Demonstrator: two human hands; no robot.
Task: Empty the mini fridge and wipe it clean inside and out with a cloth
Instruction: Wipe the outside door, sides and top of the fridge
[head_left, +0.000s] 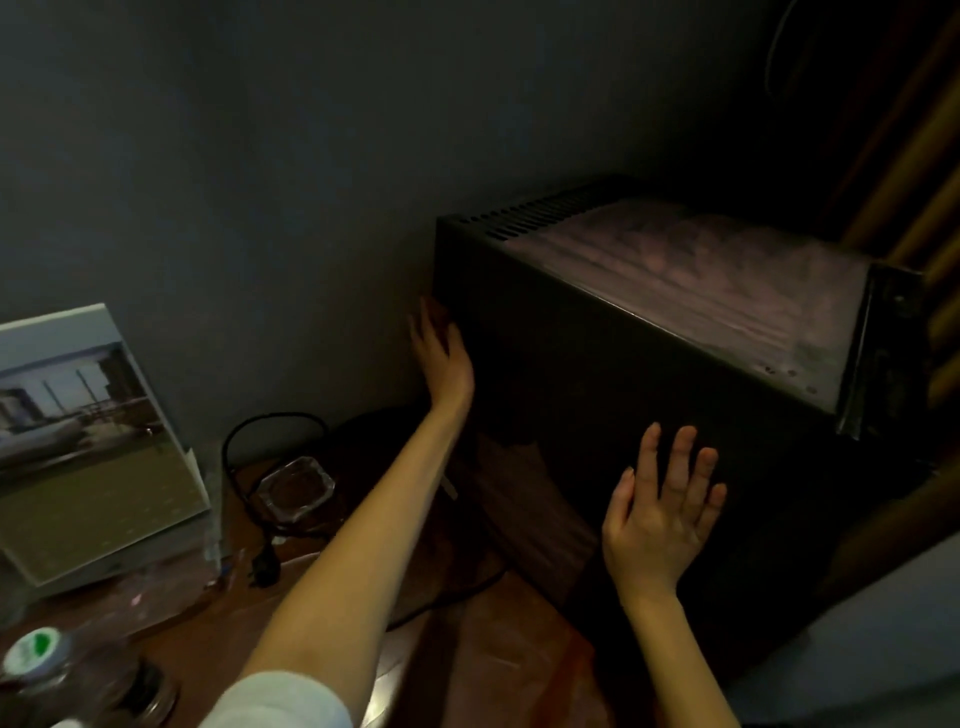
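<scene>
A dark mini fridge (597, 374) stands on a wooden table against the grey wall, its dusty top catching pale light and a row of vent slots along the back. My left hand (441, 353) lies flat with straight fingers at the fridge's rear left corner, by the wall. My right hand (665, 514) is spread open, palm against the fridge's dark near side. Neither hand holds anything. No cloth is in view.
A framed picture (88, 441) leans on the wall at the left. A glass ashtray (296, 488) and a black power cord with plug (260, 566) lie on the wooden table (493, 665). Bottles (41, 649) stand at the bottom left. A curtain (914, 171) hangs behind.
</scene>
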